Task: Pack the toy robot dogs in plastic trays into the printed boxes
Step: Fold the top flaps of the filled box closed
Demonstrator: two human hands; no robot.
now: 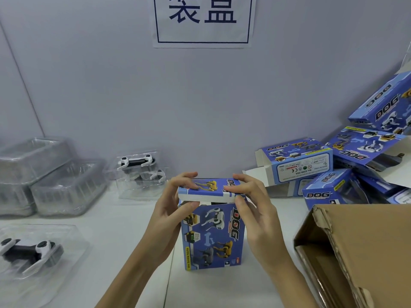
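Observation:
A blue printed box (213, 236) stands upright on the white table at the centre. Its top flap (209, 190) is folded over, with the white tuck edge showing. My left hand (171, 210) grips the flap's left end, thumb under it and fingers on top. My right hand (251, 205) grips the flap's right end the same way. A white and black toy robot dog in a clear plastic tray (29, 250) lies at the near left. Another toy dog in its tray (140, 172) stands behind, by the wall.
Stacks of empty clear trays (51, 174) stand at the far left. A heap of blue printed boxes (347, 165), some with open flaps, fills the right back. An open brown cardboard carton (360, 252) occupies the near right corner.

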